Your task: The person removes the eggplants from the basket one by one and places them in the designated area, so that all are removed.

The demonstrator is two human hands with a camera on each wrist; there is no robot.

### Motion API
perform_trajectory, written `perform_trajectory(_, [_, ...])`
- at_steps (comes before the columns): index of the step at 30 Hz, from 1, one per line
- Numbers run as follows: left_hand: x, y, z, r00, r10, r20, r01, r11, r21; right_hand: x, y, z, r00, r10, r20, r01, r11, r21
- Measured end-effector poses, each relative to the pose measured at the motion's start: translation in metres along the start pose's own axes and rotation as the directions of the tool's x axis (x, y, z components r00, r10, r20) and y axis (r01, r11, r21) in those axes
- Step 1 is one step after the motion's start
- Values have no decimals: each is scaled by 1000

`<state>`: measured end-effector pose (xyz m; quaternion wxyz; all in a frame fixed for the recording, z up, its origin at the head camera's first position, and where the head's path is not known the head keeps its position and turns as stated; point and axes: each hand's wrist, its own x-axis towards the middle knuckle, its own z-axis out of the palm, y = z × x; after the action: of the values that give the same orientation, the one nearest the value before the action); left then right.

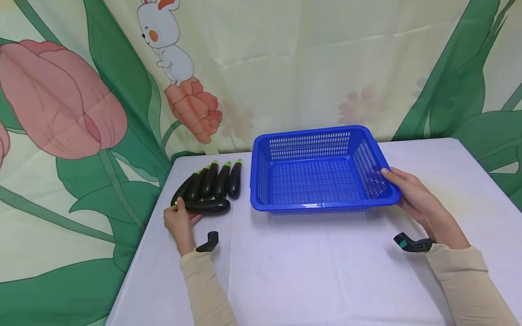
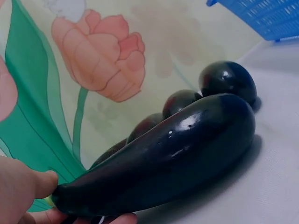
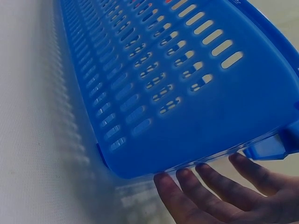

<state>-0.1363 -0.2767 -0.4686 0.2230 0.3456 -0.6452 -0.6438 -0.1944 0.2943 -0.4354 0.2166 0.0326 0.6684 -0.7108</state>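
Observation:
My left hand [image 1: 179, 226] pinches a dark purple eggplant [image 1: 210, 207] by its green stem end. This eggplant lies crosswise in front of a row of several more eggplants [image 1: 221, 182], whose green stems point to the back. In the left wrist view the held eggplant [image 2: 182, 149] covers much of the row behind it. My right hand [image 1: 420, 199] grips the right rim of a blue plastic basket [image 1: 322, 206], thumb on top. In the right wrist view the fingertips [image 3: 163, 184] press against the outside of the basket wall [image 3: 210, 121]. The basket has nothing inside.
A white-covered table [image 1: 285, 262] carries everything. Directly behind it hangs a printed cloth [image 1: 285, 59] with tulips and a rabbit. A black wrist device [image 1: 210, 241] is worn at the left wrist, and a similar device [image 1: 413, 243] at the right.

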Motion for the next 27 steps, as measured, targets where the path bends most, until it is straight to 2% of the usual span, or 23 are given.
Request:
perform_trajectory(10, [-2, 7, 1, 999, -29, 25, 26, 993, 115, -3, 0, -4, 1000, 0, -1, 0, 999, 52])
perform_trajectory(18, [-2, 10, 3, 998, -53, 32, 49, 992, 117, -1, -4, -2, 1000, -3, 4, 3, 999, 44])
perform_trajectory(27, [-6, 5, -7, 996, -79, 49, 69, 983, 169, -1, 1, 1, 1000, 19, -6, -19, 998, -60])
